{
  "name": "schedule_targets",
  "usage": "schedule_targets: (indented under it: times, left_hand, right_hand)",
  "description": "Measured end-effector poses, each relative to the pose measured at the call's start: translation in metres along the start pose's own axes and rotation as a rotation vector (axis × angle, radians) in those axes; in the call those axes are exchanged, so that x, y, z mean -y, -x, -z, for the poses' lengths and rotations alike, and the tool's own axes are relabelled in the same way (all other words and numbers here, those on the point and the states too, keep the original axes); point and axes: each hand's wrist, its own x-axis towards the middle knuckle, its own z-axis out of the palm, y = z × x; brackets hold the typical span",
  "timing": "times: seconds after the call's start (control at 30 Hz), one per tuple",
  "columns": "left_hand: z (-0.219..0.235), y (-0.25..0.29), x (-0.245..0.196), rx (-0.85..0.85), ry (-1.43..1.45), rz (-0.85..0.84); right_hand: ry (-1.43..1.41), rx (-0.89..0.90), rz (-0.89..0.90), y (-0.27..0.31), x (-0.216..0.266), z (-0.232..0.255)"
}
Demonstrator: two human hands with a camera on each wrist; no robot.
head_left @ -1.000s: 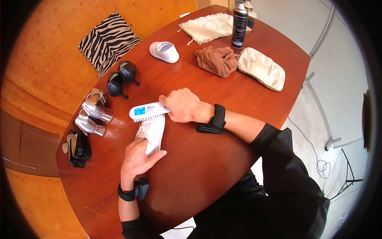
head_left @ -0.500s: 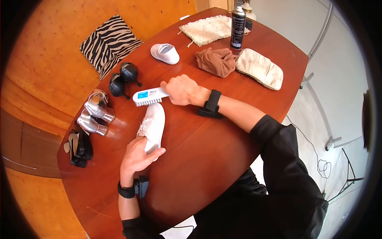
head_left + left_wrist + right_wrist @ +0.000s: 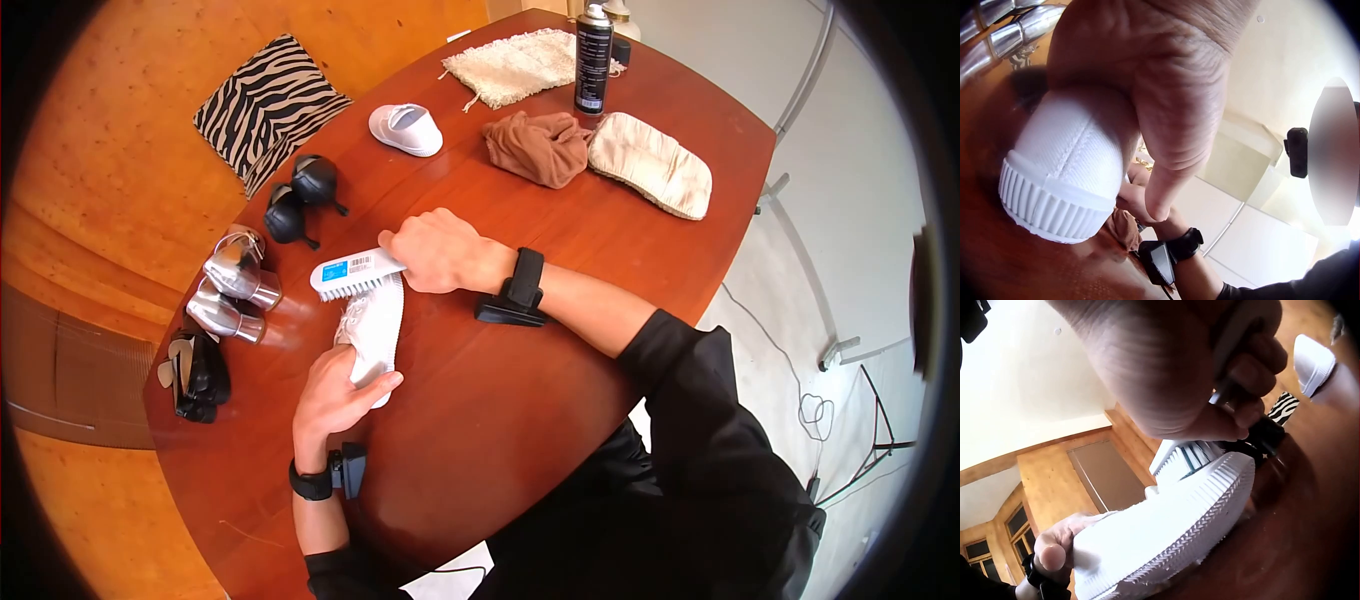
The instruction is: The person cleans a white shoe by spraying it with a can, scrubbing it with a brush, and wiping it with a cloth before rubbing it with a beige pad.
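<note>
A white lace-up sneaker point(image 3: 376, 335) is tilted over the table, its toe pointing away from me. My left hand point(image 3: 335, 388) holds it at the heel end, fingers reaching into the opening and hidden there, thumb along the outer side. The ribbed rubber heel point(image 3: 1054, 209) shows large in the left wrist view. In my right hand point(image 3: 440, 255) is the handle of a white scrub brush point(image 3: 350, 272) with a blue label. Its bristles point(image 3: 1194, 456) lie against the top of the shoe near the toe. Curled fingers hide most of the handle.
A second white sneaker point(image 3: 405, 130) stands farther back. Black shoes point(image 3: 300, 195), silver heels point(image 3: 235, 285) and black sandals point(image 3: 198, 375) line the left edge. Toward the back are a brown cloth point(image 3: 538, 150), a cream pad point(image 3: 652, 165), a spray can point(image 3: 594, 60) and a fringed cream cloth point(image 3: 515, 68).
The brush moved away to the toe tip, then back toward me onto the shoe's upper. My left hand keeps its hold on the sneaker.
</note>
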Motion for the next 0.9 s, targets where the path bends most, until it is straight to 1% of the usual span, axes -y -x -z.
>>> schedule_targets:
  times: [0.07,0.13,0.2,0.27,0.3,0.37,0.4,0.47,0.5,0.57,0.67,0.7,0.77,0.87,0.9]
  left_hand:
    - [0.0,-0.001,0.001,-0.002,0.01,-0.008]
    - [0.001,0.0,0.001,0.01,0.077,0.014]
    - [0.002,0.0,0.001,0.005,0.072,0.001]
    - [0.003,-0.001,0.0,0.001,0.066,-0.012]
    - [0.004,-0.001,-0.002,0.013,0.101,-0.015]
    - [0.004,-0.002,-0.001,0.027,0.134,-0.018]
    - [0.003,-0.001,0.001,0.025,0.121,-0.023]
    - [0.002,-0.001,0.003,0.023,0.108,-0.029]
    - [0.001,-0.001,0.004,0.013,0.113,-0.036]
    - [0.002,-0.001,0.003,0.002,0.118,-0.044]
    - [0.003,-0.001,0.0,0.016,0.136,-0.022]
    - [0.003,-0.001,0.003,0.014,0.121,-0.026]
    - [0.002,-0.001,0.006,0.013,0.105,-0.03]
    - [0.001,-0.001,0.006,0.013,0.119,-0.013]
    - [0.001,-0.001,0.006,0.008,0.126,-0.022]
  right_hand:
    - [0.027,-0.017,-0.056,0.001,-0.001,0.001]
    - [0.038,-0.027,-0.071,0.001,-0.004,0.003]
    - [0.046,-0.038,-0.086,0.001,-0.002,0.005]
    - [0.011,-0.005,-0.01,0.003,0.006,0.009]
    - [0.01,-0.005,-0.01,0.004,0.01,0.01]
    - [-0.054,0.08,0.097,0.005,0.016,0.01]
    - [-0.056,0.079,0.096,0.005,0.016,0.011]
    - [0.025,0.056,0.016,0.005,0.014,0.012]
    - [0.026,0.056,0.016,0.004,0.008,0.01]
    - [0.035,-0.031,-0.11,0.001,-0.008,0.005]
    - [0.036,-0.032,-0.144,0.001,-0.012,0.008]
    - [0.036,-0.031,-0.145,0.002,-0.01,0.008]
    - [0.02,0.005,-0.04,0.004,0.001,0.009]
    - [0.011,0.055,0.0,0.005,0.011,0.012]
    - [0.018,0.067,-0.015,0.004,0.01,0.01]
